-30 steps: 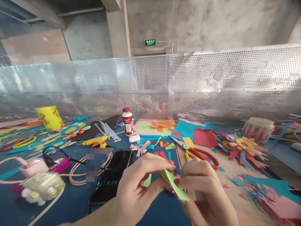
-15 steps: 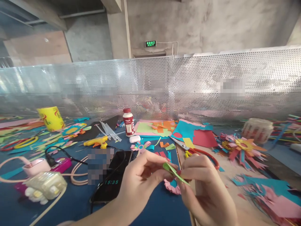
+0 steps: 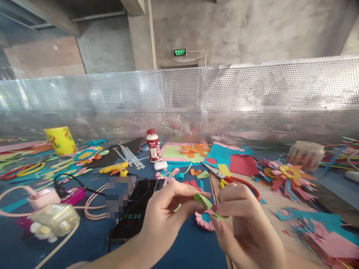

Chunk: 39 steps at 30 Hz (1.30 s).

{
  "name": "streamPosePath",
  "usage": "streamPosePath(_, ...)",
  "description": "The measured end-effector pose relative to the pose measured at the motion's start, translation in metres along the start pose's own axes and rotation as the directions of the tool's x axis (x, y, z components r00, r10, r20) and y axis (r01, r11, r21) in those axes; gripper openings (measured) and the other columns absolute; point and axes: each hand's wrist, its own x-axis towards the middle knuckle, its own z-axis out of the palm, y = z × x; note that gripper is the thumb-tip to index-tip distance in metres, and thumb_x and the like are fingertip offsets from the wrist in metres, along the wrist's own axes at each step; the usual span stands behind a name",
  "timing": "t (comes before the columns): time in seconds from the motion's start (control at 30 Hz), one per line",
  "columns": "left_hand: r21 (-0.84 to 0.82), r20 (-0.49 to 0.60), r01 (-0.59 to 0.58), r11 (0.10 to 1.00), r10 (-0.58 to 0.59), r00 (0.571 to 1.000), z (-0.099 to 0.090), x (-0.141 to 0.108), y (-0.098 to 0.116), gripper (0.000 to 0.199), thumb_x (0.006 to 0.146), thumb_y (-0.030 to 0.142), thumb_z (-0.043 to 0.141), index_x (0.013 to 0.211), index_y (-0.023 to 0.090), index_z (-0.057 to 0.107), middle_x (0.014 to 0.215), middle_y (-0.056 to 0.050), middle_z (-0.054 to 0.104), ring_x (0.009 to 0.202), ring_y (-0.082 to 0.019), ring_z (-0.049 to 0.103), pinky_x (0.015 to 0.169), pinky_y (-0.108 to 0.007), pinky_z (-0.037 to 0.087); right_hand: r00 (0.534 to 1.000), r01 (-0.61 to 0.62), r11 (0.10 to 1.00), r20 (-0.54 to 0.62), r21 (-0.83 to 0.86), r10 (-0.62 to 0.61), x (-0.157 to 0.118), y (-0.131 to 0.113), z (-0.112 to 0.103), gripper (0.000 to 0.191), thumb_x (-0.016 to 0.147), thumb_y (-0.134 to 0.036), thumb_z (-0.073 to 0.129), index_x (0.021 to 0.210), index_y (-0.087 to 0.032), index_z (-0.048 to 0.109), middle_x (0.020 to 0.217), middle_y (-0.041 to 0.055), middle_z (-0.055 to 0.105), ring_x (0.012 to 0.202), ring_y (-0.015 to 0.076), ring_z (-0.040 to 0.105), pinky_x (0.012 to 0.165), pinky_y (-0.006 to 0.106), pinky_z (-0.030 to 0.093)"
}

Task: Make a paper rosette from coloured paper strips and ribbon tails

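Note:
Between my hands is a small light-green paper strip (image 3: pixel 205 201), bent over on itself. My left hand (image 3: pixel 171 209) pinches one end between thumb and fingers, with a bit of green showing behind the thumb. The other end is pinched by my right hand (image 3: pixel 244 216), thumb against forefinger. Below the strip, on the table, lies a pink paper ring with a blue centre (image 3: pixel 206 224), partly covered by my right fingers. Orange-handled scissors (image 3: pixel 249 184) lie just beyond my right hand, partly hidden by it. A pink and green paper flower (image 3: pixel 167 175) rests past my left hand.
A black phone (image 3: pixel 126 226), a yellow glue gun (image 3: pixel 114 169) and cables lie to the left. A bottle (image 3: pixel 153 146) stands ahead, near coloured paper sheets (image 3: pixel 244 165). At right are a multicoloured paper flower (image 3: pixel 291 175) and paper scraps (image 3: pixel 333 239). A perforated metal screen (image 3: pixel 134 104) closes the back.
The green strip has turned slightly between my fingers, and a piece of it now shows behind my left thumb. My right hand has shifted a little.

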Motion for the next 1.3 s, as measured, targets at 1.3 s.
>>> streamPosePath(1.3,-0.106,-0.133,0.166,0.980,-0.180,0.975,-0.004,0.015,-0.009,0.008,0.081,0.024,0.062,0.083,0.018,0.057,0.074,0.000,0.067,0.068,-0.012,0.065,0.062,-0.022,0.053,0.846,-0.480,0.863,0.177,-0.155,0.502,0.039,0.021,-0.012,0.033,0.078,-0.037,0.062,0.106,-0.021,0.055,0.102,0.0068,0.057,0.089,0.0195,0.055,0.078,0.039,0.047)
